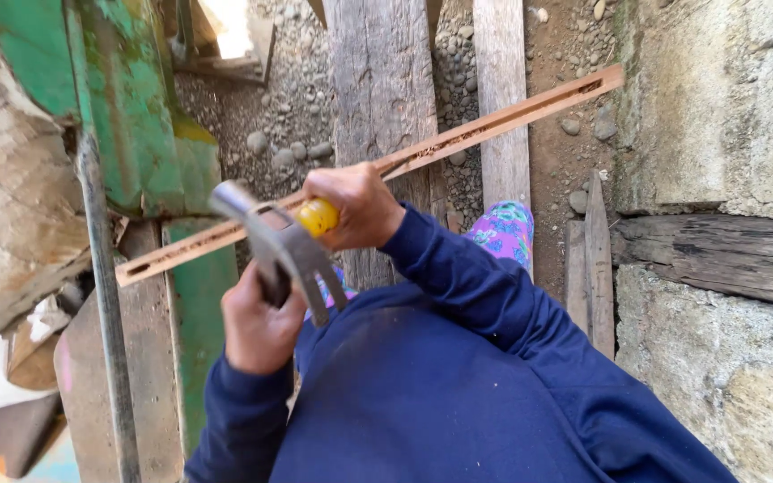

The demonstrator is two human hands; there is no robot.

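Note:
A long reddish wooden strip with slots cut along its face runs diagonally from lower left to upper right. My right hand is closed around a yellow-handled tool, held against the strip near its middle; the tool's tip is hidden. My left hand grips the handle of a steel claw hammer, whose head is raised just left of the yellow handle. Both arms wear dark blue sleeves.
The strip lies across weathered planks over gravel. Concrete blocks and an old timber stand on the right. Green painted metal and a metal rod are on the left. Patterned cloth shows below the strip.

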